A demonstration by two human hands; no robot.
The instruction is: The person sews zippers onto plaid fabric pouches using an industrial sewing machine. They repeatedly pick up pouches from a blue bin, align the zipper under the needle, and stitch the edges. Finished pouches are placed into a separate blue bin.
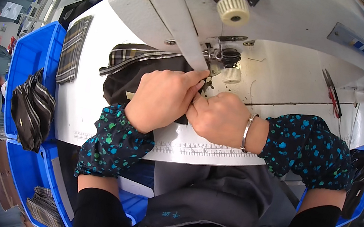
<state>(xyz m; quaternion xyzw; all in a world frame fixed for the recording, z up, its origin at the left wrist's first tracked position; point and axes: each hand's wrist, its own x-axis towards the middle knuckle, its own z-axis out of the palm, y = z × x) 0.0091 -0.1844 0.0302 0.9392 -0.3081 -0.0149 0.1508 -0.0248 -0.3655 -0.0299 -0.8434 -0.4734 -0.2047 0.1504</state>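
A black cloth pouch piece [118,79] with a silver-toothed zipper [140,60] and plaid fabric along its far edge lies on the white sewing table. My left hand [163,98] rests on it, index finger reaching toward the presser foot area of the sewing machine [165,14]. Close beside it, my right hand [220,117] has its fingers curled and pinched at the cloth's right edge. The fingertips of both hands nearly meet there. The needle itself is hidden behind the machine head and my fingers.
Folded plaid cloth [73,49] lies at the table's left edge. Blue bins [38,48] with stacked dark pieces [32,110] stand on the left. Red-handled scissors [332,93] lie at the right. A printed ruler [206,152] runs along the near edge.
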